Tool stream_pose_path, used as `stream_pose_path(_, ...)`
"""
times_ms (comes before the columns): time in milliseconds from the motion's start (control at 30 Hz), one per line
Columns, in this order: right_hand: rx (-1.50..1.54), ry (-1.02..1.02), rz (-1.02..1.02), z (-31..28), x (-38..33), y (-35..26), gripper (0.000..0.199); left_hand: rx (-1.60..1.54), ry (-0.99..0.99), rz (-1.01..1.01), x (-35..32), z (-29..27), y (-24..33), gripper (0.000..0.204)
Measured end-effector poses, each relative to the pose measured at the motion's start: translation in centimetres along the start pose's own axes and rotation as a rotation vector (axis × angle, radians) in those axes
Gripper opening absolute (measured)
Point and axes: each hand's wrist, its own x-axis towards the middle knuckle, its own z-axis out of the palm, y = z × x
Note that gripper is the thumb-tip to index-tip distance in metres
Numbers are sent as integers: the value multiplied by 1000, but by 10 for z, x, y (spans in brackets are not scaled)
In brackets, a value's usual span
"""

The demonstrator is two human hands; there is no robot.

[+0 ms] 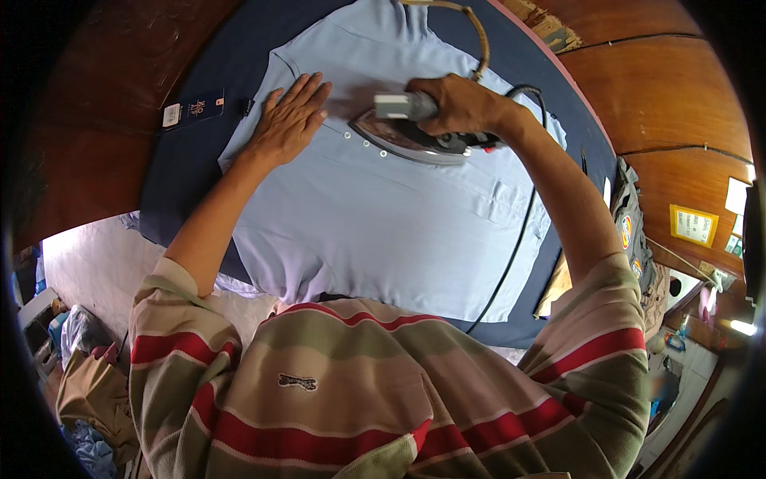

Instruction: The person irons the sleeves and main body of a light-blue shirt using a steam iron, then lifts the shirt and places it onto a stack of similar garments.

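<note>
Pale blue cloth makes up the shirt (375,223), spread across the dark surface (183,188) beneath both your hands. Your right hand (467,104) has its fingers curled round the handle (392,107) of the iron (411,145), which is over the shirt, just beside its white buttons (365,144). Your left hand (291,121) lies on the shirt left of the iron, fingers outstretched. A black cord (519,235) crosses the shirt's right part; a dark tag (194,110) lies beyond its left edge.

yellow-edged notice (693,226) — on wood panelling (666,96) | brown cloth (89,391) — beside plastic bag (80,329)
</note>
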Motion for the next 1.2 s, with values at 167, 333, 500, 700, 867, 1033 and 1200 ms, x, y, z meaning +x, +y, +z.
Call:
stream_pose_path(167,56,-52,186,13,-54,18,43,-10,102,149,13,-14,14,44)
stream_pose_path(333,146,72,291,34,-100,1,44,-29,6,315,34,-21,25,25)
stream_pose_path(500,231,149,415,60,-110,-9,45,22,-85,389,45,-31,25,8)
stream_pose_path(700,262,208,415,59,-111,-12,42,-123,-182,263,48,-42,30,12)
stream_pose_path(867,247,214,419,60,-111,-10,40,-149,-244,281,55,-40,26,13)
stream_pose_path(1033,247,293,368,57,-105,-3,44,-208,-232,242,53,-41,27,11)
stream_pose_path(1200,212,353,242,40,-76,-1,40,-169,-265,180,53,-41,30,12)
